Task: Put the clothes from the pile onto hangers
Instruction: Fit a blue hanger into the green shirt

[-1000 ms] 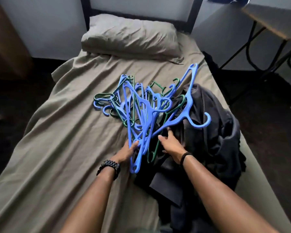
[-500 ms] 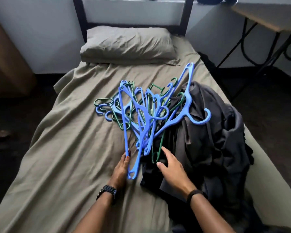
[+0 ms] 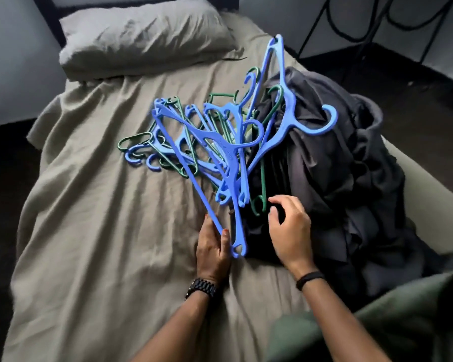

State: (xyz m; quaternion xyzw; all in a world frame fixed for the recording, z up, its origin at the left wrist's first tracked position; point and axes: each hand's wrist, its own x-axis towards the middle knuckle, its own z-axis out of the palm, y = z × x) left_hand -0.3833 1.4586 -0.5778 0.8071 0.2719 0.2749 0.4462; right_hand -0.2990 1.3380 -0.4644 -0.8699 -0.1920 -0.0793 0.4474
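Observation:
A tangle of several blue and green plastic hangers (image 3: 212, 142) lies in the middle of the bed, partly leaning on a pile of dark grey clothes (image 3: 332, 168) at the right. My left hand (image 3: 212, 246) holds the lower bar of one long blue hanger (image 3: 194, 178) between thumb and fingers, near its bottom corner. My right hand (image 3: 289, 228) hovers over the near edge of the dark pile with fingers loosely curled, holding nothing. One big blue hanger (image 3: 288, 108) lies on top of the clothes.
The bed (image 3: 102, 231) has a wrinkled olive sheet, with a pillow (image 3: 141, 35) at its head. Black metal furniture legs (image 3: 364, 27) stand at the upper right on a dark floor. An olive garment on my body (image 3: 377, 322) fills the lower right corner.
The camera has moved closer and tilted down. My left hand slid down the long blue hanger and now grips its lower bar. My right hand lifted slightly off the dark clothes.

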